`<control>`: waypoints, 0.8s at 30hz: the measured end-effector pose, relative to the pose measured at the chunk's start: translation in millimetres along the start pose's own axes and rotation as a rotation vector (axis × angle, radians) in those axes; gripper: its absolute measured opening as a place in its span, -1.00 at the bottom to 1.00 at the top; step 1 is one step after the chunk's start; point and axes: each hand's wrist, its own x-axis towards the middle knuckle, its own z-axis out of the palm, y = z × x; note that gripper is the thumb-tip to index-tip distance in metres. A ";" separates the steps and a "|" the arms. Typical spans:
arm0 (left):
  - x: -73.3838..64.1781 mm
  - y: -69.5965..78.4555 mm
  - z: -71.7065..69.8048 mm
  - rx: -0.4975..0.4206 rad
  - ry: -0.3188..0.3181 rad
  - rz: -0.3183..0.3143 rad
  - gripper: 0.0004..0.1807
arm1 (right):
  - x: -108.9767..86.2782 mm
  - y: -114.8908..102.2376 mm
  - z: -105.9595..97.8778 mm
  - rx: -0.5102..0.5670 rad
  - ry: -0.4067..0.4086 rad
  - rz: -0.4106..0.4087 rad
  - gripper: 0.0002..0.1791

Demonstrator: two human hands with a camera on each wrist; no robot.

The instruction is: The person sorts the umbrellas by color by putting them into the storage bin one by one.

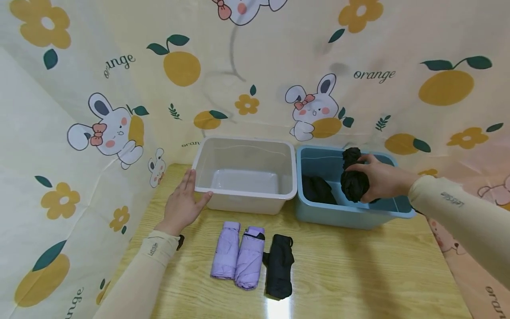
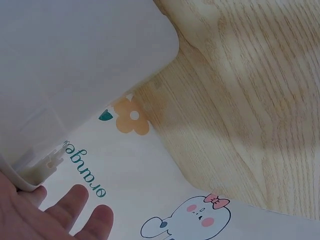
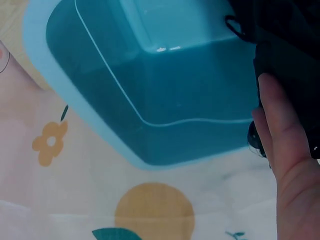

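My right hand [image 1: 380, 177] reaches over the blue bin [image 1: 338, 215] and grips a black folded umbrella [image 1: 354, 186], its fingers curled along the dark fabric. In the right wrist view part of this black fabric [image 3: 295, 65] fills the upper right corner, with a thin loop beside it. Another black folded umbrella [image 1: 317, 189] lies inside the bin on the left. My left hand [image 1: 183, 204] rests at the left rim of the white bin [image 1: 243, 201], fingers extended. Its fingertips [image 2: 97, 222] show below that bin's edge in the left wrist view.
Two purple folded umbrellas [image 1: 225, 250] [image 1: 250, 259] and one black folded umbrella [image 1: 280, 266] lie side by side on the wooden table [image 1: 338, 274] before the bins. The bins stand close together against a patterned cloth [image 1: 255, 53], which also hangs at the left and right.
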 end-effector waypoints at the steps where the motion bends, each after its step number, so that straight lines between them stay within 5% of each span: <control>1: 0.4 0.1 0.1 0.002 0.000 0.002 0.02 | 1.3 0.9 2.0 0.003 -0.009 0.002 -0.01; 24: 0.3 -1.5 4.0 0.014 0.011 0.006 0.02 | 40.7 14.4 25.2 -0.052 -0.074 -0.036 -0.04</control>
